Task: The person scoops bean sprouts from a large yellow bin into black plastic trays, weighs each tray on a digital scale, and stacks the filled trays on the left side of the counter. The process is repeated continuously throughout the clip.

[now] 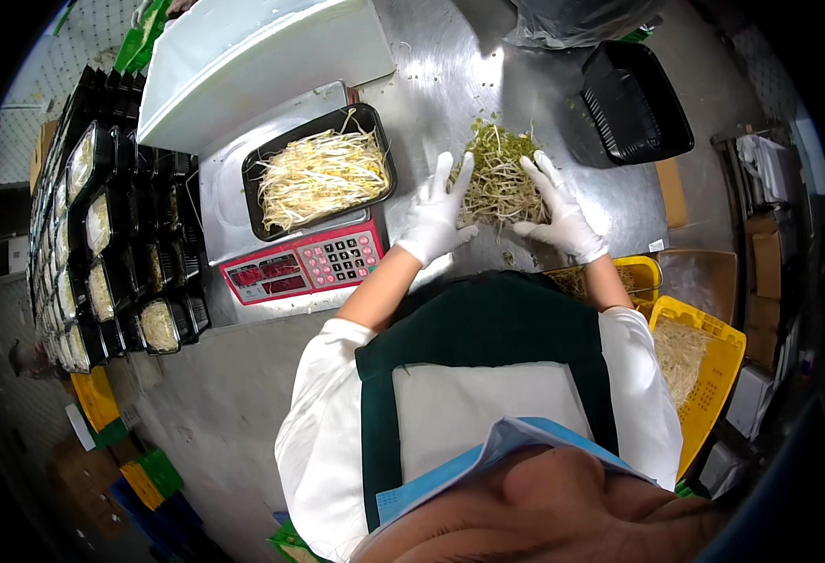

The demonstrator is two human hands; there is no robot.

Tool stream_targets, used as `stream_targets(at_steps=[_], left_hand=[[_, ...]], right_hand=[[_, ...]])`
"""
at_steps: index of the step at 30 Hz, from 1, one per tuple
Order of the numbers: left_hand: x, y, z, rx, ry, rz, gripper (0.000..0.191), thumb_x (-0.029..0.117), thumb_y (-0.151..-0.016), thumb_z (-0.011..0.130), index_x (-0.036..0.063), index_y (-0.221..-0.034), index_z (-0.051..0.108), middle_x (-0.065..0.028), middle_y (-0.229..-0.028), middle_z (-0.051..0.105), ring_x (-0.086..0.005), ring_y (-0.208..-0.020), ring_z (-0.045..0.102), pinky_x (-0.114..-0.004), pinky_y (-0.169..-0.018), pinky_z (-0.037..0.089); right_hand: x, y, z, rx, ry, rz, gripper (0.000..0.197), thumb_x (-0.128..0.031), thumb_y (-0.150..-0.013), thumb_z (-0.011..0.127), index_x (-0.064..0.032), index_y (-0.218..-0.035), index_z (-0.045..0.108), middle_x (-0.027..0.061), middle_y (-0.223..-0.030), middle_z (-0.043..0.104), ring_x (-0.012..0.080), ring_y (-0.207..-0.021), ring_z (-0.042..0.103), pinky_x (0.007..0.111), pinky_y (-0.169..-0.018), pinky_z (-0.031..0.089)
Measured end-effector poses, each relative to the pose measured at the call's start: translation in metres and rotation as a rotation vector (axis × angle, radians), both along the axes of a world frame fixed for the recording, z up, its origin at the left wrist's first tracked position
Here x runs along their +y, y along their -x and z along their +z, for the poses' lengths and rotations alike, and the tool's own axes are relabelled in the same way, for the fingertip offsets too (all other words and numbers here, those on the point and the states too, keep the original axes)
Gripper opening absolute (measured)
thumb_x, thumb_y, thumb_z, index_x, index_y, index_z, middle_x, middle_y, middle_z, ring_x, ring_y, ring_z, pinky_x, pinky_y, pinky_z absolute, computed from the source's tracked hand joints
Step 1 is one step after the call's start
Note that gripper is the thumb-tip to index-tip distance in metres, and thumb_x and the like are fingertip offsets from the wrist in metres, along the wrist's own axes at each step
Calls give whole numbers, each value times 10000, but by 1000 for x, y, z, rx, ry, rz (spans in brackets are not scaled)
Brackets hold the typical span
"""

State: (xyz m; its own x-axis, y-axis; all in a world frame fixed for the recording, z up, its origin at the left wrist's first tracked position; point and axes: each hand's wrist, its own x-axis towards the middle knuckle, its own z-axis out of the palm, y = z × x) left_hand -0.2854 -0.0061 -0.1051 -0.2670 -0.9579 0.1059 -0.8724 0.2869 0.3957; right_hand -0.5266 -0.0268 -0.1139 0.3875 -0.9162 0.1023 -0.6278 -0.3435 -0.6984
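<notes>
A loose heap of green-leaved sprouts (pixel 500 172) lies on a stainless steel table (pixel 447 91) before me. At its left edge is my left hand (pixel 435 211), in a white glove, fingers spread. My right hand (pixel 563 218), gloved likewise, rests against the heap's right side with thumb and fingers apart. Neither hand is closed around anything. To the left, a black plastic tray (pixel 390 176) filled with yellow-headed bean sprouts (pixel 324 176) sits on the platform of a red-fronted digital scale (pixel 300 260). The scale's displays are lit.
A white foam box (pixel 264 77) stands behind the scale. Stacked packed trays (pixel 96 225) rise at far left. Black empty trays (pixel 637 105) lie at right, near a dark plastic bag (pixel 581 21). Yellow crates (pixel 708 373) holding sprouts stand beside my right arm.
</notes>
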Motion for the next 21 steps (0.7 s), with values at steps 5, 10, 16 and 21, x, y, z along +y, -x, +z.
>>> stream_targets(at_steps=[5,10,16,21], left_hand=[[-36,34,-39,410,118,-105,445,104,-771,677,101,-1204,576,-143,-1037,590,-326,-993,546,-406,-873,449],[-7,11,2,441,-63,-215,433,54,-780,677,108,-1200,588,-137,-1135,581,-325,-1070,546,-372,-908,459],[15,2,-16,578,-62,-173,525,127,-776,725,137,-1271,549,-125,-1151,576,-306,-1077,556,-355,-912,466],[40,-29,-2,181,-208,32,938,246,-702,799,163,-1463,256,-164,-1137,508,-361,-964,589,-389,-837,500]], right_hand=[[-23,-19,-24,-165,219,3,467,15,-671,705,-80,-1121,625,134,-1165,610,306,-1064,587,397,-942,443],[-24,7,1,-116,51,87,603,-107,-647,785,-70,-1211,578,154,-1259,554,320,-1179,515,390,-1018,397],[-85,-61,16,426,-143,-263,480,-446,-786,671,-79,-1095,645,156,-1164,610,340,-1121,551,410,-971,434],[-63,-2,-7,-79,31,-266,299,-343,-809,675,-103,-985,704,119,-1113,652,275,-1063,605,356,-928,467]])
